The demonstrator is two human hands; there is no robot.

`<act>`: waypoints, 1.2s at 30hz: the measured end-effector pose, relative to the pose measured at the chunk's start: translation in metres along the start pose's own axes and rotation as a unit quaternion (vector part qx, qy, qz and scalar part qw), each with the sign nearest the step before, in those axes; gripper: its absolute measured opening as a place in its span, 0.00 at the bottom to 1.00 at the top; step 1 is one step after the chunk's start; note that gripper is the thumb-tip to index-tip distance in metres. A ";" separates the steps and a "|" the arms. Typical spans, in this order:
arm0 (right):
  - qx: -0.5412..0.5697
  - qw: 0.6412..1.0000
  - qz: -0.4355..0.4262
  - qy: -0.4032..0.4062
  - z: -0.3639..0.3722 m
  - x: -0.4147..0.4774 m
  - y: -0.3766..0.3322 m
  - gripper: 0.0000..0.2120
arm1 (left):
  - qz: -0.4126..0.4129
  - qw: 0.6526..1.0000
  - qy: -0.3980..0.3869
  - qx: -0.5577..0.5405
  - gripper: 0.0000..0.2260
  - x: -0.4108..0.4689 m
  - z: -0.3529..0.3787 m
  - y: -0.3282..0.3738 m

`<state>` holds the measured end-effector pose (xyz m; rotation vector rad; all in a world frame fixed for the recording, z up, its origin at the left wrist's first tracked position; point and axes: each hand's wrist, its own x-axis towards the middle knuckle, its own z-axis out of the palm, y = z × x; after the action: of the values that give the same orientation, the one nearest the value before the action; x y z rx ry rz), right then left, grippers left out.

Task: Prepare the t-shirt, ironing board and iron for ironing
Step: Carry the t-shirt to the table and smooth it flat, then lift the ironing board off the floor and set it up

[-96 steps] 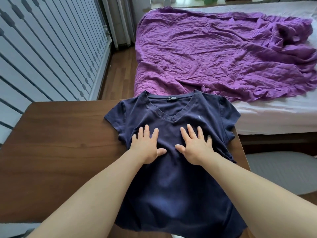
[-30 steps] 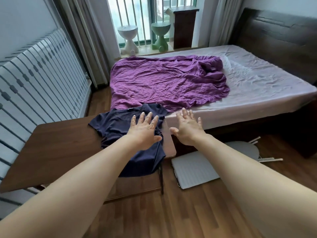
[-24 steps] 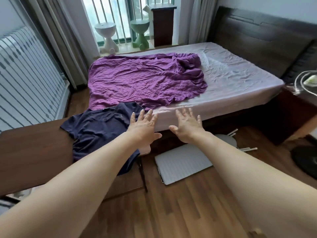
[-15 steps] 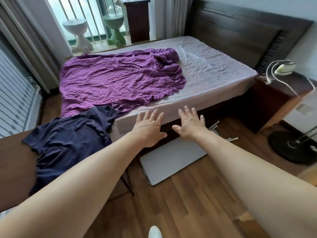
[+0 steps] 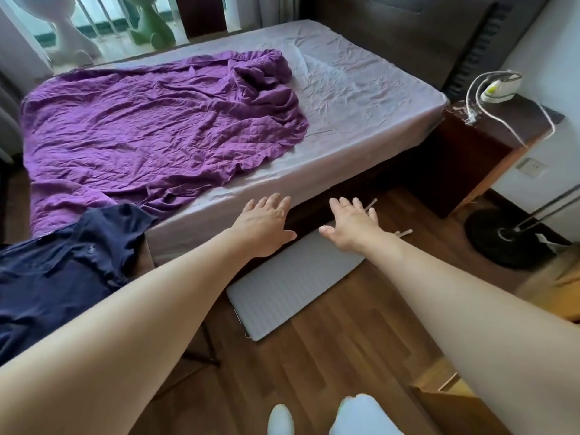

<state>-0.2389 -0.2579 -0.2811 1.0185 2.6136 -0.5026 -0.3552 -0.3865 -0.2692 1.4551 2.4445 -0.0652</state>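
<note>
A navy t-shirt (image 5: 56,277) lies spread on the brown table at the left edge. A grey striped ironing board (image 5: 292,284) lies flat on the wood floor, partly under the bed, its metal legs poking out at its far end. A white and green iron (image 5: 499,89) with a coiled cord sits on the dark nightstand (image 5: 470,146) at the right. My left hand (image 5: 263,224) and my right hand (image 5: 351,227) are stretched out in the air above the board's far end, fingers straight, holding nothing.
A bed (image 5: 361,98) with a pale sheet and a crumpled purple blanket (image 5: 150,127) fills the middle. A floor lamp base (image 5: 502,237) stands on the right. My feet in white socks (image 5: 314,419) show at the bottom on the floor.
My hands have left the t-shirt and swung right with my view, from the table to above the ironing board on the floor. The iron and nightstand have come into sight.
</note>
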 end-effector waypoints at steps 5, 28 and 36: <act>-0.008 0.999 -0.051 -0.010 -0.001 0.069 0.010 0.32 | -0.015 1.000 0.008 -0.026 0.31 0.056 0.011 -0.007; -0.045 0.977 -0.155 -0.138 0.430 0.350 0.146 0.36 | -0.155 0.987 0.028 -0.038 0.27 0.255 0.508 -0.046; 0.068 0.979 -0.122 -0.152 0.544 0.414 0.186 0.31 | -0.172 0.985 0.001 -0.004 0.28 0.286 0.644 -0.050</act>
<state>-0.3265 -0.1132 -0.9695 0.6013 2.4618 -0.8348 -0.3793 -0.2883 -0.9687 1.0154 2.6663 -0.1252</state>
